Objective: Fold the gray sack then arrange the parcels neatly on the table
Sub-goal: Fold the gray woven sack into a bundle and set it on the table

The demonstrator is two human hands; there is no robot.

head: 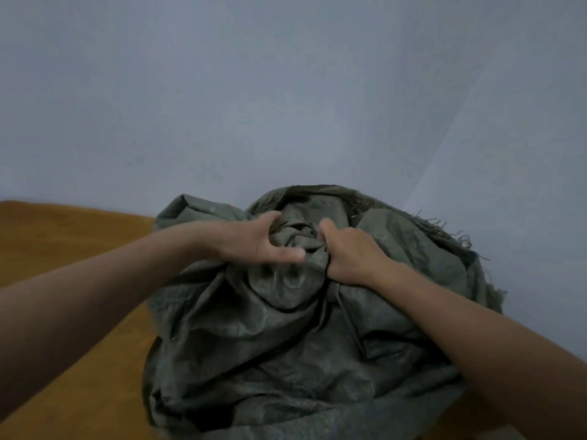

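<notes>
A large gray woven sack lies crumpled and bulging on the wooden table, its frayed mouth edge toward the back right. My left hand grips a bunched fold near the sack's top, fingers dug into the cloth. Just to its right, my right hand clutches another fold of the same bunch. No parcels show; whatever fills the sack is hidden by the cloth.
A plain pale blue-gray wall rises right behind the table. Bare orange-brown tabletop shows to the left of the sack and along the front left. The sack hangs over the table's right side.
</notes>
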